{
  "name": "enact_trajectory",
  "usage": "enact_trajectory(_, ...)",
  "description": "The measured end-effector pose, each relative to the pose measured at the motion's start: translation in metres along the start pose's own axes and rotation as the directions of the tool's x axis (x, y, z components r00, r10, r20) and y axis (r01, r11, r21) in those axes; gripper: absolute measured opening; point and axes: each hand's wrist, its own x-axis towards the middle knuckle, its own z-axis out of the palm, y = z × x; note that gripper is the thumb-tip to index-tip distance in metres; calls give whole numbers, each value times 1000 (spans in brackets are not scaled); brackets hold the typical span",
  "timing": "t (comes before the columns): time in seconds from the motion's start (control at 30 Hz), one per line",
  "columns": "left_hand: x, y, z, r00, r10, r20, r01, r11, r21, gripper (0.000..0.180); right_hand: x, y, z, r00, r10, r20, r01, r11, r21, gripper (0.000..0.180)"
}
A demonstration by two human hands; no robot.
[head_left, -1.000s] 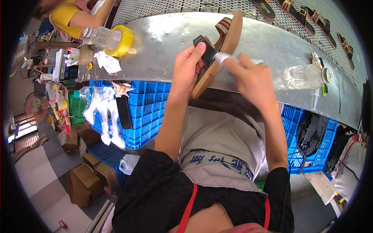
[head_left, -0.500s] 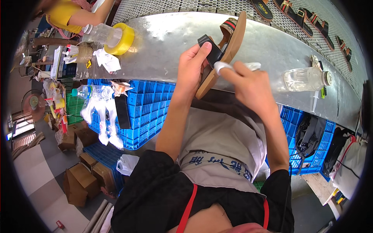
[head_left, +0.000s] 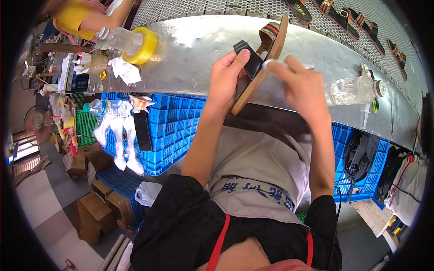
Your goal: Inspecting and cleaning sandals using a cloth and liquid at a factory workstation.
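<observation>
A sandal (head_left: 259,86) with a tan sole, a black strap and a patterned strap with a red and green stripe is held up on edge over the metal bench. My left hand (head_left: 227,74) grips it by the black strap, thumb on top and fingers partly hidden behind. At the sole's edge, on the right side of the sandal, is my right hand (head_left: 304,88), its fingers closed on a white cloth (head_left: 267,64). The hand is slightly blurred, and I cannot tell whether the cloth touches the sole.
On the metal bench (head_left: 194,67) stand a clear bottle (head_left: 352,91), a yellow tape roll (head_left: 147,45) and crumpled white paper (head_left: 124,71). More sandals (head_left: 337,18) lie on the perforated belt beyond. Blue crates (head_left: 174,131) sit below. Another person's arm (head_left: 106,20) shows far left.
My right hand has moved a little right and slightly away from me with the cloth. The sandal and my left hand have shifted slightly right. The sandals on the belt have slid left.
</observation>
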Motion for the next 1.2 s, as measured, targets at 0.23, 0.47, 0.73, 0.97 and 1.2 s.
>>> enact_trajectory(0.23, 2, 4, -1, 1000, 5, -13, -4, 999, 46, 24, -7, 2, 7, 999, 37, -1, -37, 999, -7, 45)
enact_trajectory(0.47, 1, 2, -1, 1000, -6, 14, 6, 999, 31, 24, -9, 3, 6, 994, 105, -12, -106, 994, -41, 49)
enact_trajectory(0.73, -2, 2, 1, 999, 22, -29, -21, 999, 31, 25, -22, 15, 18, 921, 214, -326, -190, 976, 103, 38)
enact_trajectory(0.97, 0, 14, 16, 996, 90, -28, -87, 991, 105, 25, -43, 25, 32, 554, 821, -137, -333, 370, 867, 26)
enact_trajectory(1.2, 45, 77, 28, 915, 403, 39, -307, 627, 716, 27, -43, 19, 30, 673, 725, -143, -323, 463, 825, 22)
